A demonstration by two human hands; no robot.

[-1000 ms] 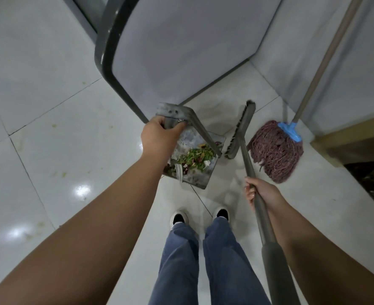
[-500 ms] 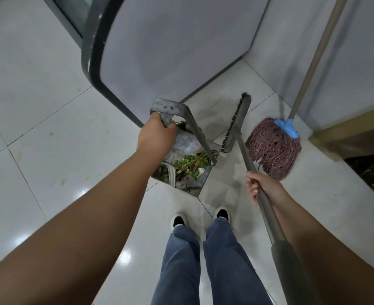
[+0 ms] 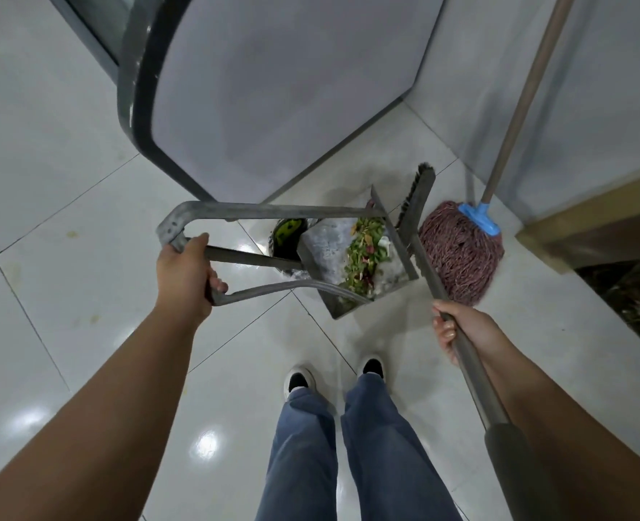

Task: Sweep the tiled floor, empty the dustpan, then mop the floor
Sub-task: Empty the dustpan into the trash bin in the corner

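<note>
Your left hand (image 3: 185, 274), gripping handle, has tilted metal dustpan (image 3: 352, 257) toward newly exposed bin (image 3: 288, 236); right hand (image 3: 461, 329) grips broom (image 3: 416, 204). Emptying looks imminent.

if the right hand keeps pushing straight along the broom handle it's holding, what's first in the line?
The right hand grips the broom handle, which points up-left toward the dustpan. First in that line is likely the dustpan's right wall, beside the broom head; the mop sits off to the right. Depth is unclear.

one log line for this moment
left hand: grips dustpan handle | right hand: grips broom | leaves in pan | mop untouched
</note>
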